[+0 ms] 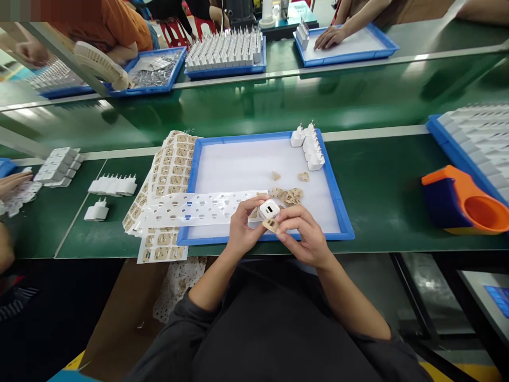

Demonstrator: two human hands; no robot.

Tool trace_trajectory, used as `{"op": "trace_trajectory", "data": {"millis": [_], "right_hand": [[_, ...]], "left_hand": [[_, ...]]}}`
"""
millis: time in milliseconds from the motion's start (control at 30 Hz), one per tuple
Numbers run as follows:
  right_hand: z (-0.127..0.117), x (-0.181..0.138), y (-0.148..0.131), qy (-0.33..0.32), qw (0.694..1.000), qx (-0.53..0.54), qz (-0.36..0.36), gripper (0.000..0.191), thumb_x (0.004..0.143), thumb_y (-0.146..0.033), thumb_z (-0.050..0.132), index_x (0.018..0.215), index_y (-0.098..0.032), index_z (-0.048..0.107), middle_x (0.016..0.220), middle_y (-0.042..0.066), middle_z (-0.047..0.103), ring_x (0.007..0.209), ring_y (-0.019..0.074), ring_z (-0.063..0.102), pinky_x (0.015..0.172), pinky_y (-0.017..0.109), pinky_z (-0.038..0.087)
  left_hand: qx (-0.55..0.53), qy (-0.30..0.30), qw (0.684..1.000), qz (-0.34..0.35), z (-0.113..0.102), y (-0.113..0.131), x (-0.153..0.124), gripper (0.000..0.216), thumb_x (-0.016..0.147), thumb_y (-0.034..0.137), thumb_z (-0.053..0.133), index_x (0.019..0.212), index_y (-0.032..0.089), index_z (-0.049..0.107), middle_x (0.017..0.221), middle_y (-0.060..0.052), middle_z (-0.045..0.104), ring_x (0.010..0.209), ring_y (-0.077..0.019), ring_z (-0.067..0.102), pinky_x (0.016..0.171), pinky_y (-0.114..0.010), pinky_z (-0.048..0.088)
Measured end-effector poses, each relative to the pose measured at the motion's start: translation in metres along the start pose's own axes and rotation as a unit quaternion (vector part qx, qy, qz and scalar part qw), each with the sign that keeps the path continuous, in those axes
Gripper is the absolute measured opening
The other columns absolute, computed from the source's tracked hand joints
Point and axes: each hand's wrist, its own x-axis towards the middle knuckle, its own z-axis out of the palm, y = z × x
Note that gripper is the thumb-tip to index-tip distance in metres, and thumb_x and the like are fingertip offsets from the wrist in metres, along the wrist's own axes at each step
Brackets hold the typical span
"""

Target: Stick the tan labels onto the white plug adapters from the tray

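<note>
A white charger [269, 210] sits between the closed fingers of the left hand [240, 227], seemingly to steady it with its slotted face turned up, while those of the right hand [305, 233] pinch a tan piece [271, 225] by one end — which leaves its cutouts uncovered, just beside that face. Loose tan pieces [292, 197] lie just beyond the fingers in the blue-rimmed tray [337, 201], probably for easy reach. The charger looks smooth and round-cornered, with a dark rectangular slot — the tan piece, thin and flat.
</note>
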Motion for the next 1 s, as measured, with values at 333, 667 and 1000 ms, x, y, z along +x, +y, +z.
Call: {"op": "trace_trajectory", "data": {"millis": [333, 667, 1000], "right_hand": [[-0.036, -0.006, 0.071, 0.013, 0.934, -0.308, 0.180, 0.033, 0.096, -0.045, 0.054, 0.101, -0.020, 0.076, 0.124, 0.014, 0.068, 0.107, 0.0316, 0.067, 0.098, 0.053, 0.053], [-0.036, -0.007, 0.087, 0.018, 0.940, -0.305, 0.151, 0.035, 0.095, -0.052, 0.051, 0.098, -0.026, 0.074, 0.116, 0.011, 0.072, 0.106, 0.0350, 0.069, 0.084, 0.051, 0.059], [-0.033, -0.009, 0.078, 0.000, 0.939, -0.314, 0.137, 0.025, 0.097, -0.036, 0.054, 0.101, -0.021, 0.074, 0.111, 0.012, 0.072, 0.104, 0.0297, 0.068, 0.094, 0.048, 0.055]], "left_hand": [[0.191, 0.152, 0.970, 0.002, -0.056, 0.031, 0.003, 0.047, 0.082, 0.018, 0.073, 0.126, 0.023, 0.058, 0.121, -0.010, 0.070, 0.111, -0.0232, 0.067, 0.095, -0.036, 0.053], [0.474, 0.425, 0.752, -0.172, -0.308, 0.024, -0.021, 0.037, 0.076, 0.026, 0.077, 0.104, 0.016, 0.054, 0.105, -0.004, 0.063, 0.108, -0.0209, 0.057, 0.102, -0.041, 0.045], [0.515, 0.444, 0.701, -0.216, -0.340, 0.015, -0.026, 0.043, 0.066, 0.042, 0.081, 0.091, 0.022, 0.052, 0.134, -0.015, 0.048, 0.139, -0.0580, 0.024, 0.107, -0.085, 0.017]]}}
